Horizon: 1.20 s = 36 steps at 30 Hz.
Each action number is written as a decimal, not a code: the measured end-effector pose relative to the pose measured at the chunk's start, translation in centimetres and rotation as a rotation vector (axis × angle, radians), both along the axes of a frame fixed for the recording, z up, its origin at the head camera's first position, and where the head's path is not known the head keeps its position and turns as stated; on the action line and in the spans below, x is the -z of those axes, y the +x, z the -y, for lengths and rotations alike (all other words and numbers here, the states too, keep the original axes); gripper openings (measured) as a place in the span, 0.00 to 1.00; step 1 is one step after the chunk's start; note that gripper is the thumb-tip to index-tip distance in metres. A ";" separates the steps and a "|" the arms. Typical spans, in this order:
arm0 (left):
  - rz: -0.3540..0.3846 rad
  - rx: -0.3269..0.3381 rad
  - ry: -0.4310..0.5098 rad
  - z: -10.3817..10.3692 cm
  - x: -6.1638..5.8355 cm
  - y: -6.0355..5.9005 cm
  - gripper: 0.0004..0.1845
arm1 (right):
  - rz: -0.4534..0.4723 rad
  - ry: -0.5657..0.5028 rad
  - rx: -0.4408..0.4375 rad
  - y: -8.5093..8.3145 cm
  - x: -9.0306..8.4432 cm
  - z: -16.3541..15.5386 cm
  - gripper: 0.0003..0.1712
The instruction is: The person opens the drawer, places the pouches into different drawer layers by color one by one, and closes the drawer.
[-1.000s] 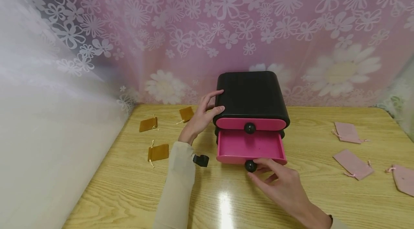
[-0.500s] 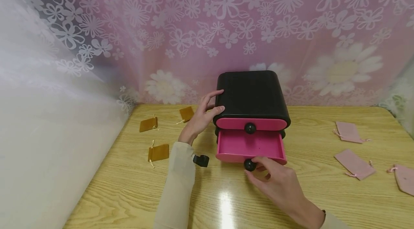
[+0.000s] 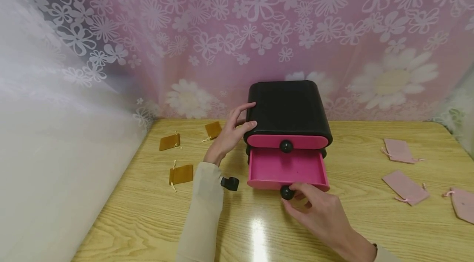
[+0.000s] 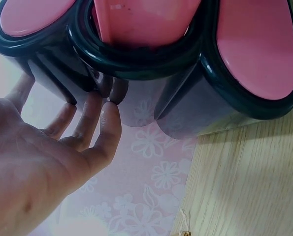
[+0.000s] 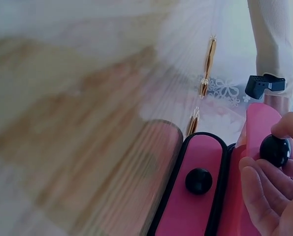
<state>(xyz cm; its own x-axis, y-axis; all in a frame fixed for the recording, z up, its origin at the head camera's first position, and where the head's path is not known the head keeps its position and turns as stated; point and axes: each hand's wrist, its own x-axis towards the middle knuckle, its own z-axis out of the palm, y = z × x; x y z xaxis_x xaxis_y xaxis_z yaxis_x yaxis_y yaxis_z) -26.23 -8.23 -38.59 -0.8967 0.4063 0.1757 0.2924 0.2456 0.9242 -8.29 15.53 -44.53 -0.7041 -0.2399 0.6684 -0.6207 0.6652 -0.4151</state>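
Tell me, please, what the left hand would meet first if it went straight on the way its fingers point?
The left hand already touches the black box, so that side wall is what it would press into at once.

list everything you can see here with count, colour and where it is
drawer box: 1, black, back middle of the table
upper drawer: 1, pink front with black knob, closed
lower drawer: 1, pink, pulled open, looks empty
lower knob: 1, black, on the open drawer's front
brown pouches: 3, left part of the table
pink pouches: 3, right part of the table
table: 1, light wood
curtain: 1, pink with white flowers, behind the table
left hand: 1, fingers resting on the box's left side
right hand: 1, pinching the lower knob
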 end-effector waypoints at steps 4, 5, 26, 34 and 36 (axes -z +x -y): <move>-0.003 0.002 0.002 0.0 0.0 0.0 0.27 | 0.008 -0.031 -0.016 0.1 0.0 -0.2 0.23; -0.004 0.002 0.002 0.0 0.0 0.0 0.27 | 0.003 -0.036 -0.018 0.1 0.0 -0.3 0.22; 0.006 -0.011 -0.022 -0.1 -0.3 0.0 0.25 | -0.276 -0.166 -0.106 -1.1 -2.5 -2.9 0.23; 0.007 -0.033 -0.014 -0.3 -0.7 -0.1 0.25 | -0.336 -0.191 -0.010 -1.8 -3.3 -4.7 0.26; 0.012 -0.034 -0.006 -0.3 -0.7 -0.1 0.25 | -0.335 -0.194 0.018 -1.8 -3.4 -5.2 0.28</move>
